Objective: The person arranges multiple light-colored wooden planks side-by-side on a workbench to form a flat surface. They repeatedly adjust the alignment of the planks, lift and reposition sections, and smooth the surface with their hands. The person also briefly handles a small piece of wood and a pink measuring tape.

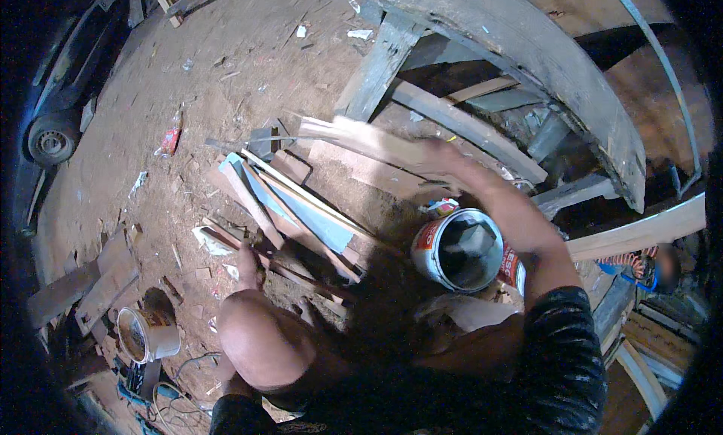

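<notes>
My right hand [443,155], slightly blurred, grips the near end of a pale wooden board [375,141] in front of the weathered wooden bench. Past my bent knee, my left hand [249,268] closes over a narrow wooden strip [220,233] near the ground; the knee hides part of that forearm, and the fingers are in shadow. Between my hands lies a light-blue panel [316,223] with several loose wooden strips [257,200] across it. A white plastic bucket [429,254] with a dark interior stands below my right forearm.
The weathered bench [519,56] spans the upper right. A small bucket [164,340], a power tool [135,381] with cables and wood offcuts [107,288] lie at lower left. A parked vehicle [53,138] is at far left. A person [641,268] is at the right.
</notes>
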